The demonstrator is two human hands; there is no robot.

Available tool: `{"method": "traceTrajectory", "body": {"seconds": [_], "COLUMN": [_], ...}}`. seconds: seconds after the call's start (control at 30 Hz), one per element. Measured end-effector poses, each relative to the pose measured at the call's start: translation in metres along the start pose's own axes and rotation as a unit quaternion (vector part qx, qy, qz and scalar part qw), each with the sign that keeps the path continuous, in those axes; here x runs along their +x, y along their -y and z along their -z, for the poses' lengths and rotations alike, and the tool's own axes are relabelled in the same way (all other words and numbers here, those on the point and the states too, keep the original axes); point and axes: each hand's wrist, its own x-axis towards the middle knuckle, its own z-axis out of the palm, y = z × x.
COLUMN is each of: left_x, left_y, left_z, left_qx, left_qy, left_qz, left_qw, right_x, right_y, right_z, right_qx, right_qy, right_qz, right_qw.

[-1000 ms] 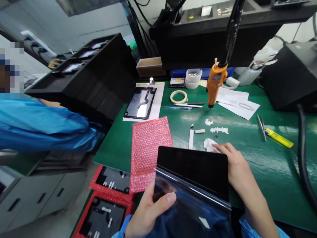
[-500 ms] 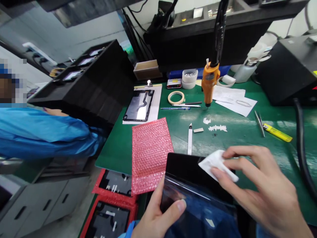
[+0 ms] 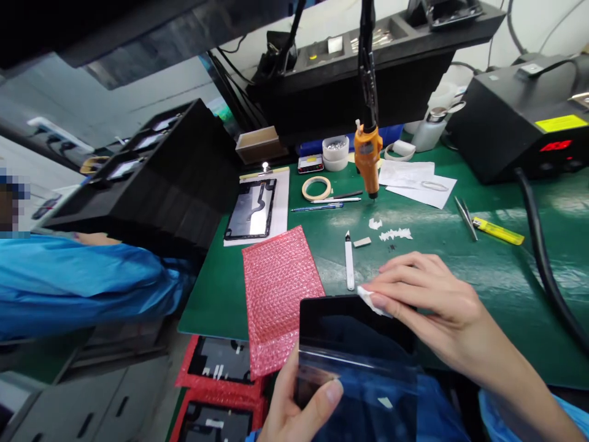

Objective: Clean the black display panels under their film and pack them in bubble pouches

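Observation:
My left hand (image 3: 306,399) grips the left side of a black tablet screen (image 3: 340,319), thumb on its front. A clear film (image 3: 363,393) covers the lower part of the screen, its upper edge lying across the glass. My right hand (image 3: 427,301) pinches a folded white wipe (image 3: 370,299) at the screen's top edge. Just beyond the screen lie a white craft knife (image 3: 349,261) and a small grey block (image 3: 362,242). Left of them is a red bubble-wrap pouch (image 3: 280,288).
An orange electric screwdriver (image 3: 368,159) hangs over the green bench (image 3: 216,276). Tweezers (image 3: 466,218) and a yellow cutter (image 3: 499,231) lie to the right, near a thick black cable (image 3: 538,245). A person's blue sleeve (image 3: 92,276) shows at left, beside stacked black trays (image 3: 151,196).
My right hand has moved left and flattened, bringing the wipe to the screen's top edge. My left hand still holds the screen. The whole view has shifted slightly.

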Motion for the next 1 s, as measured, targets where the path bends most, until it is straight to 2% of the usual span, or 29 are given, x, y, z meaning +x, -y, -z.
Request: {"method": "traceTrajectory", "body": {"seconds": [0.2,0.33,0.5,0.6,0.8,0.87,1.0], "left_x": [0.007,0.007,0.004,0.003,0.005,0.006,0.004], "left_y": [-0.006,-0.015,-0.024,-0.029,-0.034,-0.032,-0.028], "left_z": [0.003,-0.007,-0.018,-0.018,-0.018,-0.019,-0.024], "left_qx": [-0.041,-0.065,-0.099,-0.123,-0.143,-0.137,-0.141], "left_qy": [-0.005,-0.001,-0.024,-0.039,-0.028,-0.024,0.002], "left_qz": [0.019,0.043,0.025,0.028,0.025,0.033,0.037], "left_qw": [0.999,0.997,0.994,0.991,0.989,0.990,0.989], "right_x": [-0.011,0.000,0.011,0.006,-0.007,-0.005,0.004], "right_y": [-0.010,0.006,0.020,0.012,-0.001,0.004,0.019], "right_z": [0.014,0.000,-0.015,-0.006,0.011,0.008,-0.007], "right_qx": [-0.004,-0.051,-0.102,-0.099,-0.060,-0.066,-0.103], "right_qy": [-0.023,-0.030,-0.024,-0.020,-0.048,-0.053,-0.039], "right_qz": [-0.037,-0.005,0.030,0.024,-0.035,-0.036,0.009], "right_qw": [0.999,0.998,0.994,0.995,0.996,0.996,0.994]}}
